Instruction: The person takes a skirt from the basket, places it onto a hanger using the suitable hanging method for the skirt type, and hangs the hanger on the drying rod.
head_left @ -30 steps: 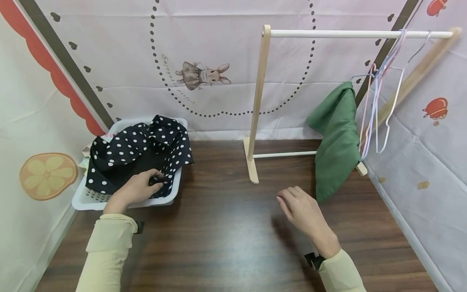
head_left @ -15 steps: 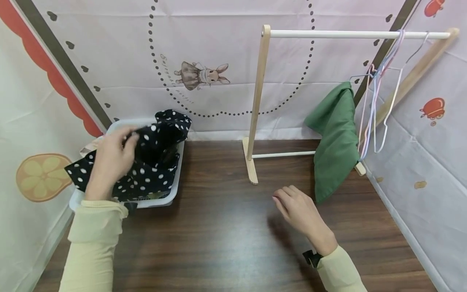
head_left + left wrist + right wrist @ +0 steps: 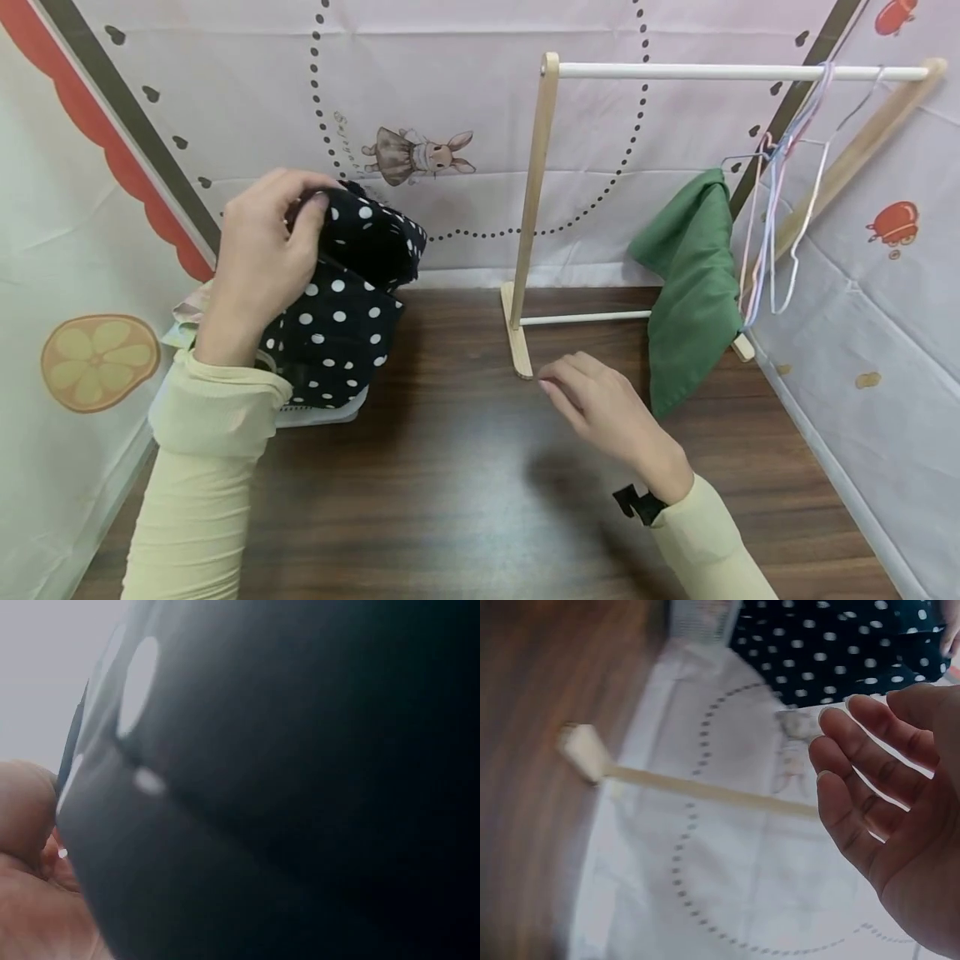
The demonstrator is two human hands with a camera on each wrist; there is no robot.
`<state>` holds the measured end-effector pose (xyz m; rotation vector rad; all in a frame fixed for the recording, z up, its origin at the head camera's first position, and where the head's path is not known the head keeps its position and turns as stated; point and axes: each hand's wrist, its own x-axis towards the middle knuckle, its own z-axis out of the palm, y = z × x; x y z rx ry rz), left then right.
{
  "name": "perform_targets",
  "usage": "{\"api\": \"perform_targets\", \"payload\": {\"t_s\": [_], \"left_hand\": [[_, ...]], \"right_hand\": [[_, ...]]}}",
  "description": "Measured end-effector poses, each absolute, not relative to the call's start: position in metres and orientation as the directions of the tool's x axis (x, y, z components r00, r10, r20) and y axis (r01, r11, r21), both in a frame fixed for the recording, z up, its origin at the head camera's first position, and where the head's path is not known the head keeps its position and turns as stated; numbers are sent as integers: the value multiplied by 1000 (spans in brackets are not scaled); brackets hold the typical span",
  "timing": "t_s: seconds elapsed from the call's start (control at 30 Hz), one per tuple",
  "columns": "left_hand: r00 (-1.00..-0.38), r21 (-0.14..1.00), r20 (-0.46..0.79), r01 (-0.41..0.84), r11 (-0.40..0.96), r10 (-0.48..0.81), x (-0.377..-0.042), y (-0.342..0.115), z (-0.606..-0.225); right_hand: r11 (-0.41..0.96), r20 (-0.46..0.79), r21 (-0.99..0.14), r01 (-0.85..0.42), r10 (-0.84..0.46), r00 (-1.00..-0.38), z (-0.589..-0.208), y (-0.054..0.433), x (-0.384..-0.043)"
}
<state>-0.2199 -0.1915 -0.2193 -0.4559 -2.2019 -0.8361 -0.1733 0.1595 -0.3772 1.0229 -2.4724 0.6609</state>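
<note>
My left hand (image 3: 266, 250) pinches a black cloth garment with white polka dots (image 3: 333, 333) by its upper edge and holds it up over the white basket (image 3: 322, 417). The garment hangs down in folds and hides most of the basket. Its dotted fabric (image 3: 225, 825) fills most of the left wrist view, too close to make out its shape. My right hand (image 3: 600, 408) hovers above the table in front of the rack, fingers loosely bent and holding nothing. In the right wrist view its palm (image 3: 900, 780) faces the camera.
A wooden rack with a white rail (image 3: 712, 72) stands at the right. Several pastel hangers (image 3: 780, 208) hang at its right end, and a green cloth (image 3: 693, 300) hangs beside them. Pale cloth (image 3: 193, 308) shows at the basket's left edge. Printed fabric walls (image 3: 465, 100) enclose the wooden table.
The left hand has lifted the polka-dot garment up out of the basket, after releasing one part and gripping another. The right hand has shifted slightly left.
</note>
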Motion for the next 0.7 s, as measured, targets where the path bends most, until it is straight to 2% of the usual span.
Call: {"api": "perform_targets", "payload": {"t_s": [0.2,0.5,0.6,0.7], "left_hand": [[-628,372,765,612,698,144,-203,-169,-205],[-521,289,813,748,597,260,-181,-127,-179],[-460,231,832,795,561,310,-176,-116,-172],[-388,151,845,833,533,368,-172,-107,-167]], "right_hand": [[527,590,-278,-803,-566,-576,-347,147,-175],[413,734,-168,-895,-554,-393,-309,119,-171],[407,740,-142,-902,-562,-370,-299,111,-172],[412,736,-150,-899,-560,-380,-293,108,-172]]}}
